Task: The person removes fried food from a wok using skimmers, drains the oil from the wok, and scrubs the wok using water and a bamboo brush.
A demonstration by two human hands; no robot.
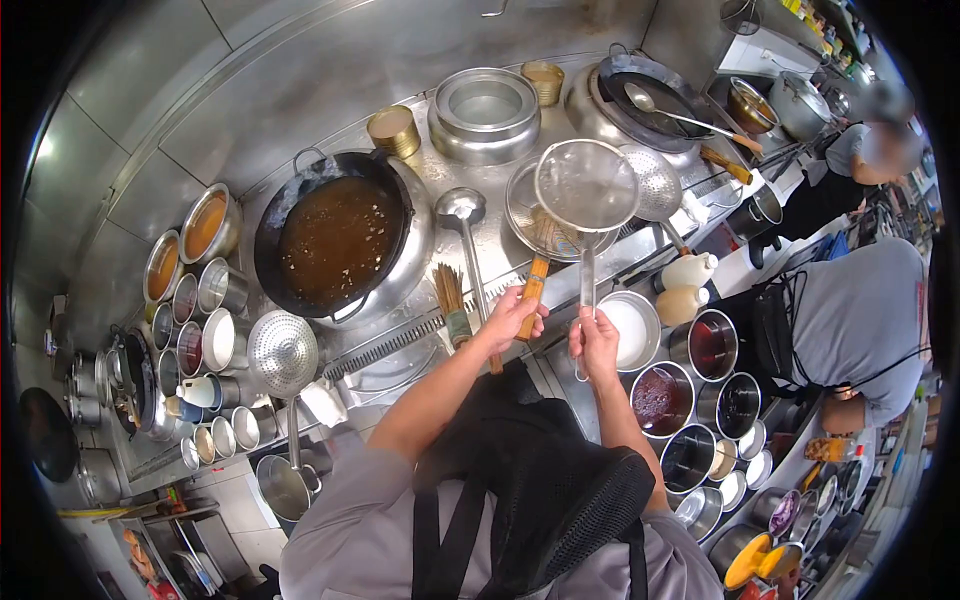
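My left hand [514,318] is closed round the wooden handle of a wire skimmer [540,283], whose head lies over a round metal pot [512,205]. In my right hand [597,347] is the long metal handle of a fine mesh strainer [587,185]. The strainer's round basket is held above the pot and partly hides the skimmer's head. To the left, a ladle [462,207] and a bamboo brush [452,300] lie near my left hand. A dark wok [335,245] holds brown liquid with pale bits floating in it.
A second wok [655,100] with a long spoon sits at the back right. Perforated skimmers [283,352] rest at both sides. Several sauce pots [662,398] stand to the right, with bowls and cups [222,285] on the left. Two people in grey shirts [860,320] are at the right.
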